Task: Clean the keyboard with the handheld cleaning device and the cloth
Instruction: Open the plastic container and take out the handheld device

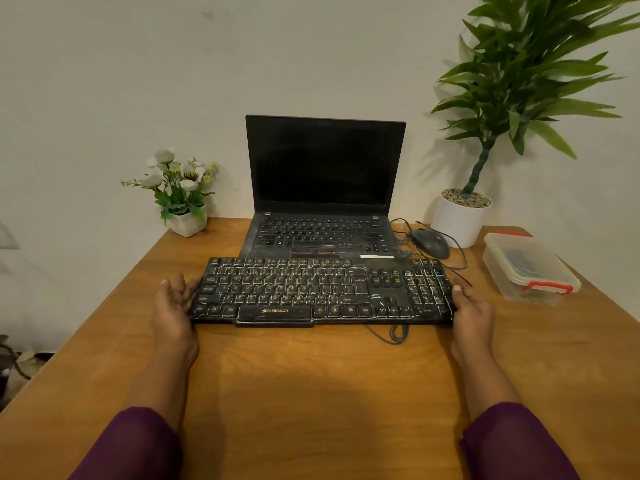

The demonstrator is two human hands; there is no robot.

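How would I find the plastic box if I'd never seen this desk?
Look at the right edge of the wooden desk, near the tall potted plant. The plastic box sits there, right of the mouse. Only it is see-through, with red clips.

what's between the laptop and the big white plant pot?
Head view: a black mouse with loose cables lies on the table between laptop and pot.
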